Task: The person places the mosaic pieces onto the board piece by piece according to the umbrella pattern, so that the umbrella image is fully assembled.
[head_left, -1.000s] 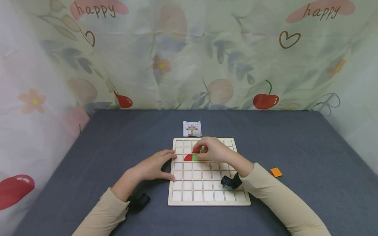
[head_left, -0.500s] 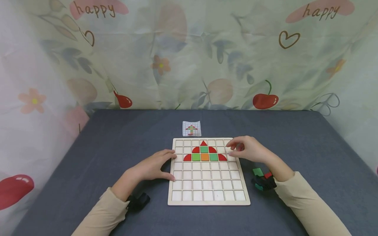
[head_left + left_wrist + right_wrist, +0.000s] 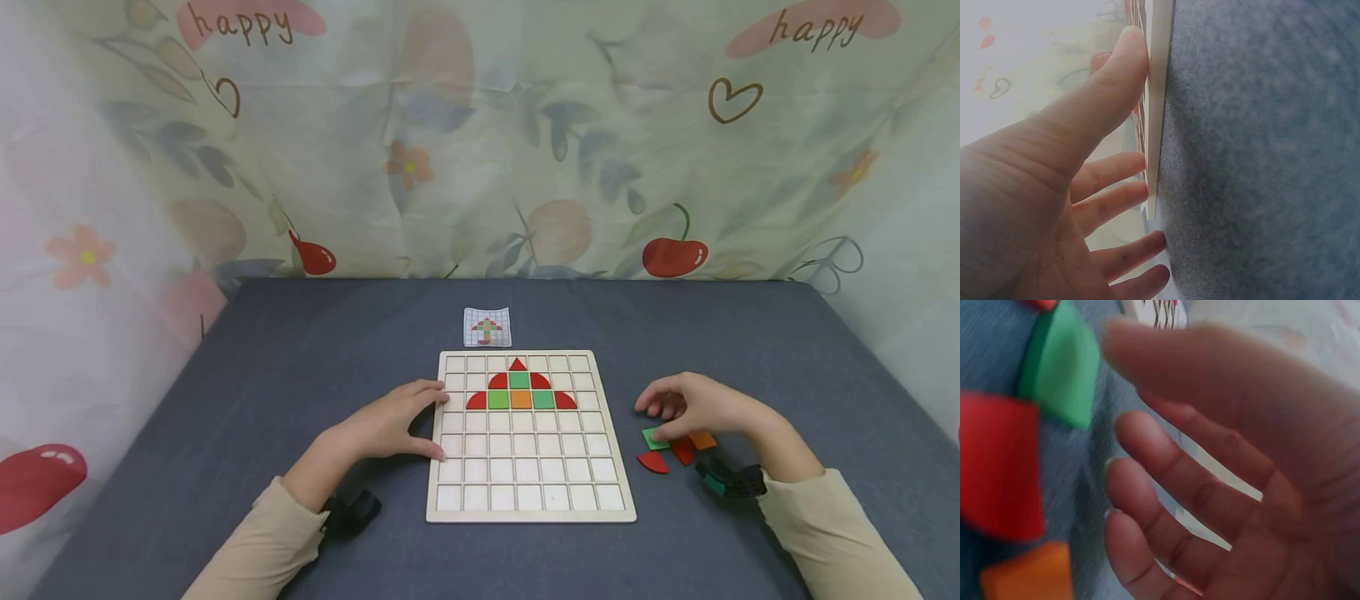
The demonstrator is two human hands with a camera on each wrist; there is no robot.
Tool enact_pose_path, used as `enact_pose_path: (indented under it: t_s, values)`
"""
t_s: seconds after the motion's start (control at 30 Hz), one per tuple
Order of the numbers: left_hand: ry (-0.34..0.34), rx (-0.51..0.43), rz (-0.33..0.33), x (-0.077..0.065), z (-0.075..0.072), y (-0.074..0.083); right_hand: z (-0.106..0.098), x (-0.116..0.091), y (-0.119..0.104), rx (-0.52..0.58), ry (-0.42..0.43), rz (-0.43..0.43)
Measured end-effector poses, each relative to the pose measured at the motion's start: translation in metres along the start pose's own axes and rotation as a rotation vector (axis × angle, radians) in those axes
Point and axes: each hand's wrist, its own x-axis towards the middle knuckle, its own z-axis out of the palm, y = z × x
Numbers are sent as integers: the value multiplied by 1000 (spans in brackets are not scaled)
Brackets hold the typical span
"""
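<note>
Loosely bent and gripping nothing, the right hand point(image 3: 705, 406) hovers low at the right of the tabletop point(image 3: 757, 350), its thumb just beside a green tile point(image 3: 653, 439); whether they touch cannot be told. For a tidy pick-up, pinching that tile by opposite edges should beat pressing its flat face. On its near side lies a red quarter-circle point(image 3: 653, 462), and to its right a red tile point(image 3: 682, 451) and an orange tile point(image 3: 703, 439), so a straight lift would probably avoid nudging them. Farther left, the left hand point(image 3: 390, 423) rests relaxed fingers and thumb against the left edge of the gridded board point(image 3: 531, 497), which should steady it. Nine coloured pieces point(image 3: 518, 381) fill cells in its far rows. Beyond lies a printed card point(image 3: 487, 327), worth checking before seating any tile squarely.
</note>
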Motion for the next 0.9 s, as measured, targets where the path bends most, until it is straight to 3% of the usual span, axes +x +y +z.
enact_pose_path:
  t_s: [0.37,0.6,0.9]
  values:
    - [-7,-6,-9,0,-1,0,5,-7,8,-36,-26,-53]
    - [-3,-2,-10,1,0,-1,5,-4,8,-91,-6,-53]
    - [-2,1,-12,0,0,0,6,-4,2,-136,66,-119]
